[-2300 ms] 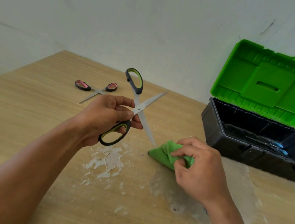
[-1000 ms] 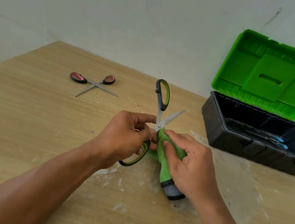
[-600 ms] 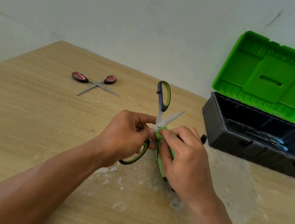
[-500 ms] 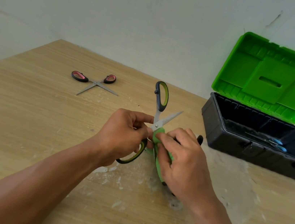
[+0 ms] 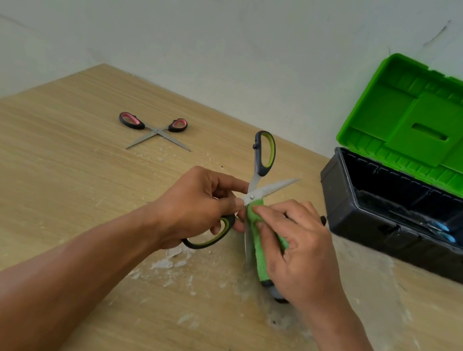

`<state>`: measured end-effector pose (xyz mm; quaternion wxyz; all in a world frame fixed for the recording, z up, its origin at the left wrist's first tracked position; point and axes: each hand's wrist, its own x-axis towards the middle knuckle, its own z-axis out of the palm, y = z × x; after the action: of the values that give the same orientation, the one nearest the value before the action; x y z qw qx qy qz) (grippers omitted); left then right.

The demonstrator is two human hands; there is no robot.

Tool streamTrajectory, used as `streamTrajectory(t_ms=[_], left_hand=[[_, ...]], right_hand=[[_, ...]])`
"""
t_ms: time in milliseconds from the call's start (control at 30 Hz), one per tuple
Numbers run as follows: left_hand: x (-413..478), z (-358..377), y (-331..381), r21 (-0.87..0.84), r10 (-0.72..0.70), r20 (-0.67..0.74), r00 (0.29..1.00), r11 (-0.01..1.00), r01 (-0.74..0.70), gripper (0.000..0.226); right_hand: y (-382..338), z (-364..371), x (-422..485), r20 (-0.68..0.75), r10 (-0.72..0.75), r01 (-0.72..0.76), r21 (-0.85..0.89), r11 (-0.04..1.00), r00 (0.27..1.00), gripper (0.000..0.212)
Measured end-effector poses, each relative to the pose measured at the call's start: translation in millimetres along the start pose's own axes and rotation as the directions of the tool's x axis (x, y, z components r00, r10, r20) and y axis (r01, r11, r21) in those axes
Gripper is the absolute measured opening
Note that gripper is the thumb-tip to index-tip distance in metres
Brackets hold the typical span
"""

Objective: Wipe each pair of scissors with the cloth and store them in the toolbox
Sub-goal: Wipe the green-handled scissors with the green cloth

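My left hand (image 5: 201, 210) grips the lower handle of the green-and-black scissors (image 5: 262, 156), which are spread wide above the table. My right hand (image 5: 299, 253) pinches the green cloth (image 5: 258, 247) folded around the lower blade, close to the pivot. The upper blade points right toward the toolbox (image 5: 395, 228), black with its green lid (image 5: 430, 126) standing open. Blue-handled scissors (image 5: 439, 230) lie inside the box. A pink-and-black pair of scissors (image 5: 153, 128) lies spread open on the table at the far left.
The wooden table (image 5: 45, 179) has scuffed white patches under and in front of my hands. A pale wall stands right behind the table and the toolbox lid.
My right hand lifted the cloth from the table and wrapped it around the lower blade. The scissors came toward the middle, and the cloth now sits near the pivot.
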<state>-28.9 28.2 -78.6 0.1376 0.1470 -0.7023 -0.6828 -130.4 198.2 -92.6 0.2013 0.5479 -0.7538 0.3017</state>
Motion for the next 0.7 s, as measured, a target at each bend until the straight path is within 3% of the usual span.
streamTrajectory(t_ms=[133, 300, 433, 567, 700], left_hand=[[1, -8, 2, -0.007, 0.010, -0.049, 0.999, 1.000, -0.010, 0.025], [2, -7, 1, 0.010, -0.002, -0.012, 1.000, 1.000, 0.002, 0.026], [2, -7, -3, 0.041, -0.011, -0.022, 1.000, 0.999, 0.012, 0.027], [5, -4, -5, 0.076, 0.017, 0.008, 1.000, 0.997, -0.017, 0.026], [2, -6, -8, 0.071, 0.017, 0.003, 1.000, 0.997, -0.017, 0.027]], right_hand=[[-4, -2, -5, 0.126, -0.038, 0.031, 0.056, 0.998, 0.991, 0.025], [-7, 4, 1, 0.055, 0.006, -0.009, 0.056, 0.998, 0.998, 0.024], [-8, 0, -6, 0.134, -0.042, 0.036, 0.045, 0.998, 0.990, 0.027], [-8, 4, 2, 0.044, 0.006, -0.007, 0.012, 1.000, 0.999, 0.026], [-5, -1, -4, 0.148, -0.033, 0.020, 0.088, 0.996, 0.988, 0.024]])
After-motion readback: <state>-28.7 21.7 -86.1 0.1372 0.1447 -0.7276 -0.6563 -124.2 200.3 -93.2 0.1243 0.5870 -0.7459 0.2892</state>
